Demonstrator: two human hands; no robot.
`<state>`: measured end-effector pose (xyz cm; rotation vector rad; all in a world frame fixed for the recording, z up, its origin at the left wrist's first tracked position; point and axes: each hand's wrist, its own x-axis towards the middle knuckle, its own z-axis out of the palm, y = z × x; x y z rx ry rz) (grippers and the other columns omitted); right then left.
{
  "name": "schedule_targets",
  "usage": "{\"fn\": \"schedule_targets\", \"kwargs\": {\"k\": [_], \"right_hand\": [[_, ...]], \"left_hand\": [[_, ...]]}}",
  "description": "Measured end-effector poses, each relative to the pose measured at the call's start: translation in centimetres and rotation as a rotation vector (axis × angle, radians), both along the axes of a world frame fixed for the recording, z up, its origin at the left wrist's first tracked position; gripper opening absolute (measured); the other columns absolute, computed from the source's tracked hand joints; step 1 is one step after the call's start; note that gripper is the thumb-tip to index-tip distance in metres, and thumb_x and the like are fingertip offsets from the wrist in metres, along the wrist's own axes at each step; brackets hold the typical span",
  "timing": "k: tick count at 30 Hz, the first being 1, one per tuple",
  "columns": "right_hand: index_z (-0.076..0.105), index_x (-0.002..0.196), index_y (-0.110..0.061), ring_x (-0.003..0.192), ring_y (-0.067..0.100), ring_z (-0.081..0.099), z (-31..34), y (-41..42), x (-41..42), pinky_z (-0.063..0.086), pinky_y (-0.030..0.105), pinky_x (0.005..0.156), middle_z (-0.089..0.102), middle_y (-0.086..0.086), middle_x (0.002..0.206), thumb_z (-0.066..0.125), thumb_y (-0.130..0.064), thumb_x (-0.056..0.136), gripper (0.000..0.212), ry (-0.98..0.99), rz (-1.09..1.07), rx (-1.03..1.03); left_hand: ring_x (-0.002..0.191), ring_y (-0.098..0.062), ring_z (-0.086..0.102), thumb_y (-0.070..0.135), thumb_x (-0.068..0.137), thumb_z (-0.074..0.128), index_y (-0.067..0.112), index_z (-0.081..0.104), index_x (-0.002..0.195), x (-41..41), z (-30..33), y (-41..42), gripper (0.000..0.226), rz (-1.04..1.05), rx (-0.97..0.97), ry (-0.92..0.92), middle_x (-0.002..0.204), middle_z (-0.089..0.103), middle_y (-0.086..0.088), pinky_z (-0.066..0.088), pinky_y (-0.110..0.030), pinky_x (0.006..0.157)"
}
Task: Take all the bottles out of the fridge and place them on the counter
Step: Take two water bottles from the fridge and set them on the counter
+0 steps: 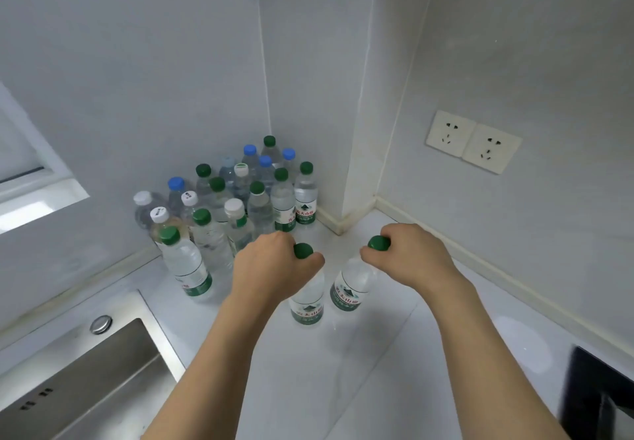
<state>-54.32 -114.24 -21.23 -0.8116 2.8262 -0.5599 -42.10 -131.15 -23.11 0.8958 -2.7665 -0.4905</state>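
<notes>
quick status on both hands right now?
Left hand: closed around the neck of a green-capped water bottle.
Right hand: closed around the neck of a second green-capped water bottle.

Two green-capped bottles [307, 297] upright on white counter [343, 388], near clustered bottles [236, 196].

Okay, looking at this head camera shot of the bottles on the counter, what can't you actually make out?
- Fridge: not in the head view.
- Clear plastic bottles clustered in the corner: rear ones overlap, so no exact count.
- Necks of the two green-capped bottles: covered by the left hand and right hand.
- Steel sink: cut off by the bottom-left edge.
- Black object: cropped at right, unidentifiable.
</notes>
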Motion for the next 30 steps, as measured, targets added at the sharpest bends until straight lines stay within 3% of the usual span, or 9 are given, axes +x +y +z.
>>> {"fn": "schedule_targets", "kwargs": {"k": [5,10,14,19,24,30], "right_hand": [[0.042,0.061,-0.019,0.057,0.014,0.046,0.2,-5.0,-2.1,0.027,0.027,0.050,0.050,-0.003,0.061,0.060,-0.043,0.077,0.034,0.075,0.088,0.072],[0.047,0.066,-0.017,0.069,0.024,0.056,-1.6,-8.8,-5.4,0.029,0.026,0.051,0.056,-0.001,0.069,0.057,-0.047,0.078,0.034,0.123,0.163,0.148],[0.046,0.068,-0.017,0.072,0.025,0.055,-2.9,-11.0,-8.5,0.027,0.027,0.051,0.056,0.000,0.072,0.054,-0.047,0.081,0.034,0.137,0.215,0.199],[0.042,0.071,-0.019,0.074,0.027,0.051,-4.2,-13.4,-11.7,0.031,0.030,0.059,0.055,0.002,0.080,0.055,-0.045,0.084,0.032,0.145,0.268,0.239],[0.044,0.077,-0.017,0.073,0.028,0.053,-5.7,-15.2,-14.3,0.035,0.030,0.061,0.053,0.003,0.081,0.059,-0.041,0.083,0.029,0.157,0.284,0.214],[0.048,0.081,-0.016,0.076,0.029,0.057,-7.3,-17.1,-16.4,0.038,0.030,0.059,0.058,0.007,0.083,0.061,-0.036,0.085,0.025,0.109,0.290,0.100]], "left_hand": [[0.049,-0.020,0.038,0.050,0.070,0.053,0.014,0.038,0.056,-1.7,-0.8,-3.8,0.041,0.016,0.019,-0.001,0.050,0.040,0.003,0.030,-0.024,0.047],[0.053,-0.020,0.043,0.049,0.072,0.053,0.014,0.042,0.059,-4.4,-1.7,-6.1,0.040,0.013,0.024,-0.021,0.055,0.046,0.003,0.032,-0.025,0.050],[0.059,-0.020,0.051,0.047,0.077,0.054,0.013,0.048,0.065,-6.8,-2.5,-7.8,0.036,0.017,0.060,-0.040,0.062,0.054,0.001,0.037,-0.026,0.053],[0.065,-0.022,0.052,0.044,0.083,0.054,0.018,0.044,0.065,-10.2,-3.3,-9.0,0.034,-0.022,0.111,-0.062,0.064,0.050,0.004,0.036,-0.028,0.057],[0.067,-0.024,0.050,0.044,0.084,0.051,0.020,0.040,0.066,-13.2,-5.0,-10.0,0.032,-0.037,0.091,-0.075,0.064,0.046,0.006,0.034,-0.029,0.059],[0.071,-0.025,0.051,0.041,0.087,0.049,0.016,0.050,0.081,-15.5,-6.2,-11.7,0.026,-0.022,0.092,-0.060,0.076,0.051,0.001,0.036,-0.031,0.061]]}}
